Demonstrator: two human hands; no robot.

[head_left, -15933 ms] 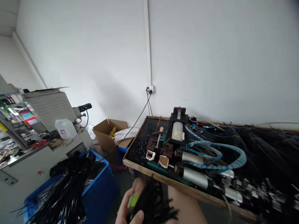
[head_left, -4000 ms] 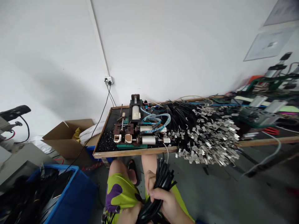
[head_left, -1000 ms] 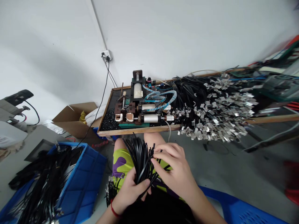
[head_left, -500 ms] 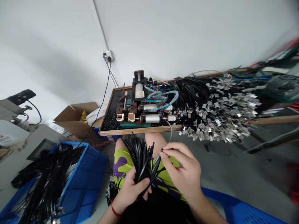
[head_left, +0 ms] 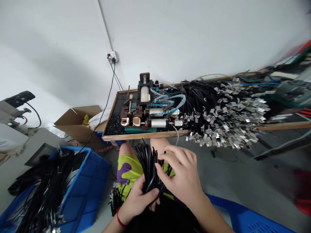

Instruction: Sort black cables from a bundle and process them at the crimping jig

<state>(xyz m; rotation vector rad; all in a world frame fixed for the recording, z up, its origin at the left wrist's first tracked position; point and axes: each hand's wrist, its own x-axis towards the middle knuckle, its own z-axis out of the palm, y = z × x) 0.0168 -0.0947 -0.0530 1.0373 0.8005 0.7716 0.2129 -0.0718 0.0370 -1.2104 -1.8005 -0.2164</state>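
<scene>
Above the lap, my left hand (head_left: 142, 197) is wrapped round a bundle of black cables (head_left: 148, 165), whose loose ends fan upward. A red cord circles the left wrist. My right hand (head_left: 181, 171) is at the right side of the bundle, thumb and fingers curved and apart near the cable tips. Some of its fingertips are among the cable ends, and no single cable is clearly gripped.
A wood-edged bench (head_left: 145, 136) carries a pneumatic machine (head_left: 155, 113) and a large pile of black cables with metal ends (head_left: 225, 119). A blue crate (head_left: 85, 191) of cables and a cardboard box (head_left: 75, 129) stand left. A blue stool (head_left: 243, 215) is lower right.
My right hand has moved left towards the bundle, and its pinch on a cable end has loosened. The cables at the right side now stand closer to the rest. My left hand still grips them.
</scene>
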